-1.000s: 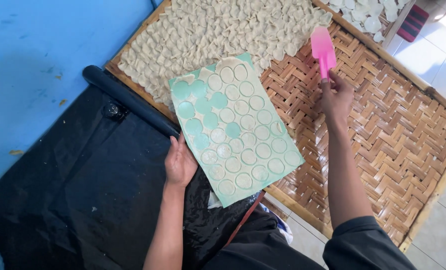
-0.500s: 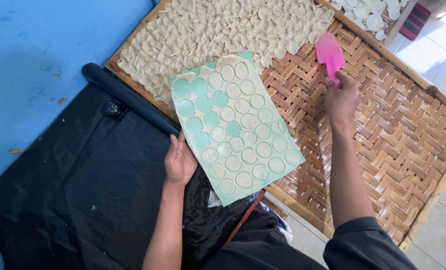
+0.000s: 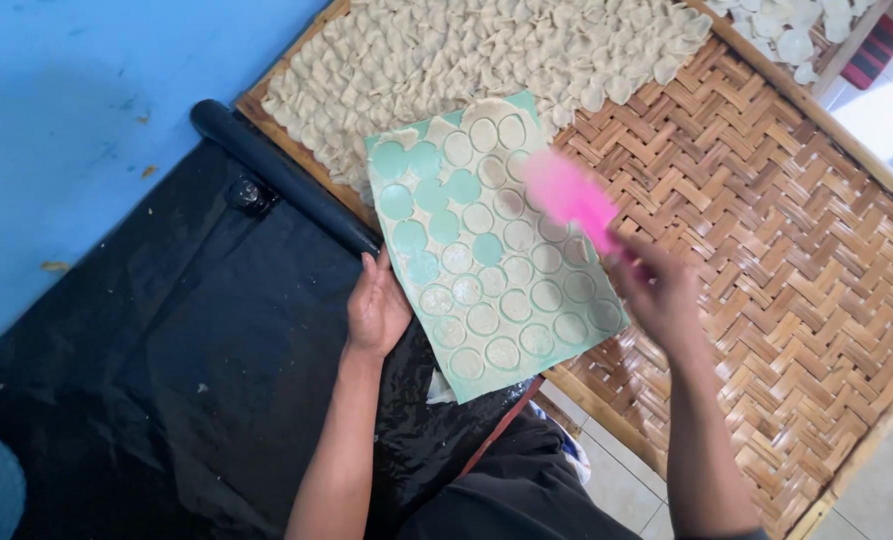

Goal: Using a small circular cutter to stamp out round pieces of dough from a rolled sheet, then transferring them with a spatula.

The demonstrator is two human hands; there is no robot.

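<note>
Floor: a blue floor [image 3: 87, 90] is showing at the left, and a black plastic sheet [image 3: 167, 380] is lying over it, with pale tiles at the lower right.
Tray: a big woven bamboo tray [image 3: 797, 290] is sitting tilted across the top and right. Its far half is holding a heap of small pale dough pieces [image 3: 487, 50]. The near right half is bare weave — lots of open room there.
Board: a green board [image 3: 487, 250] is lying across the tray's near wooden edge, half on the tray and half over the black sheet. Round dough discs [image 3: 512, 300] are sitting on it in rows. Its long side is running from up near the heap down toward the person's lap.
Left hand: the left hand [image 3: 379, 308] is gripping the board's left edge, fingers curled on it, holding it steady.
Right hand: the right hand [image 3: 662, 295] is closed around the handle of a pink scraper [image 3: 570, 200]. It is blurry. The pink blade is over the board's upper right part — I cannot tell if it is touching the discs.
Nearer hand: the right one is nearer the discs; they are lying to its left.
Roller: a black rolling pin [image 3: 282, 175] is lying along the tray's left edge, just beside the board.
</note>
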